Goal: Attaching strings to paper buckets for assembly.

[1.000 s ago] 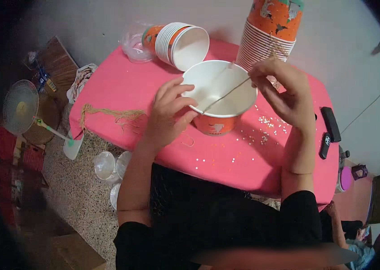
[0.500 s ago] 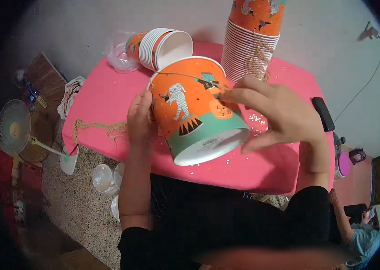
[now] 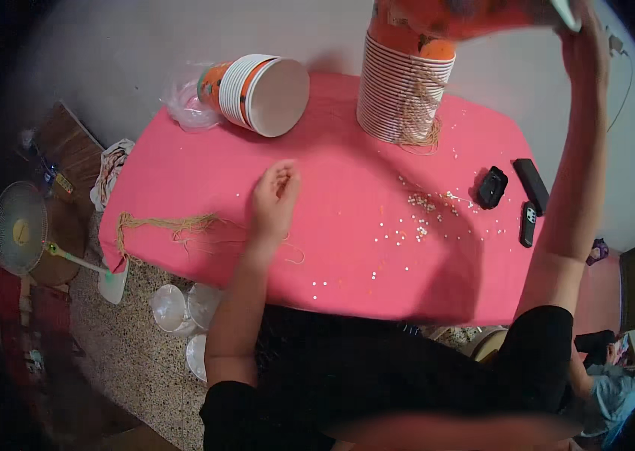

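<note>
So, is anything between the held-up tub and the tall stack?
Nothing visible: the orange paper tub, in the right hand, overlaps the top of the tall tub stack in this view. Whether they touch, I can't tell.

The right hand (image 3: 586, 34) holds an orange bucket (image 3: 494, 21) aloft

Head view: left fisheye of a head-worn pair, upright. Looks down and forward over table (image 3: 205, 173) from above and behind both grips; forearms (image 3: 236, 301) enter low. Close range: table spans most of the width. Frame centre just right of left grip (image 3: 276, 198); right grip (image 3: 586, 41) near upper edge. Wall (image 3: 295, 22) beyond left grip, floor (image 3: 133, 361) to its left.
</note>
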Tool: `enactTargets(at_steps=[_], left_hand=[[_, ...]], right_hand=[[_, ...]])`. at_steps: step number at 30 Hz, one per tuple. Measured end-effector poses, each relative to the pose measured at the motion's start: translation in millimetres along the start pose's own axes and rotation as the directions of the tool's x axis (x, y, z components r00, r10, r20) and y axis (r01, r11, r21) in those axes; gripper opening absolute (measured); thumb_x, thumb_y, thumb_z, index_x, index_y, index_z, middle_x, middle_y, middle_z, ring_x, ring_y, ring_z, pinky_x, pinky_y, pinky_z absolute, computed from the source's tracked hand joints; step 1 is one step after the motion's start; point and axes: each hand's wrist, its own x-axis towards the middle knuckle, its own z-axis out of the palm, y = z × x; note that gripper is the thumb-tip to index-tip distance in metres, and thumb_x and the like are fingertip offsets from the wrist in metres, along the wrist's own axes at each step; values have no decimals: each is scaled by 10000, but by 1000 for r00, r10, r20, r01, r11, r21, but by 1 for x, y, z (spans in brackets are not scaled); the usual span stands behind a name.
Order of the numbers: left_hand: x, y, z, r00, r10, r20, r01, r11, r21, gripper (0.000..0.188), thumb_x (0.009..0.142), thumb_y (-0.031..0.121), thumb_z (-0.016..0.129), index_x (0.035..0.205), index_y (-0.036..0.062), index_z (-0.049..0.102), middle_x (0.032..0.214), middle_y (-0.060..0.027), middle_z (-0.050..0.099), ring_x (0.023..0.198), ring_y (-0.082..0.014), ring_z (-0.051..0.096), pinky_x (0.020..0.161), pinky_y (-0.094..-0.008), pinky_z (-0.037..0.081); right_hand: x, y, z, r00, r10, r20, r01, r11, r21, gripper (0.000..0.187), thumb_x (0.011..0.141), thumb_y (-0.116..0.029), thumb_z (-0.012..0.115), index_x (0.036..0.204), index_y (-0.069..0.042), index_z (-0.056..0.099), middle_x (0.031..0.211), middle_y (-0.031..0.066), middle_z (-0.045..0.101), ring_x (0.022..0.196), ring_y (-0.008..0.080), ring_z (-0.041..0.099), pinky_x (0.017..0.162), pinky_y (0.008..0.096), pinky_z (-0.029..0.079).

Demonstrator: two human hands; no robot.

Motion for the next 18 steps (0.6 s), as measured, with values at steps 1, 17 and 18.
enactTargets(at_steps=[1, 17, 18], left_hand=[[3, 4, 8, 1000, 8, 16, -9, 998, 60, 256, 912, 83, 593, 1150, -3, 558, 977, -15, 587, 875, -70, 550, 767, -209, 459], [-6, 7, -1, 999, 34, 34, -43, 951, 308, 156, 852, 42, 617, 1002, 0, 617, 902, -82, 615, 803, -159, 610, 704, -272, 499], [-8, 8, -4, 997, 61, 40, -71, 938, 339, 150, 849, 40, 617, 994, 2, 617, 898, -84, 611, 800, -166, 608, 708, -280, 498]], right_hand=[[23, 0, -22, 997, -74, -19, 73, 996, -57, 517, 908, -430, 555, 1278, -72, 514, 1111, 88, 602, 956, 173, 613, 742, 324, 541], [95, 112, 38, 642, 407, 650, -603, 792, 99, 560, 888, -541, 481, 1087, -21, 544, 704, 139, 540, 523, 274, 626, 447, 400, 560], [88, 96, 51, 845, 508, 164, -430, 830, -356, 561, 892, -536, 475, 1084, -13, 543, 710, 152, 547, 540, 299, 632, 465, 416, 566]])
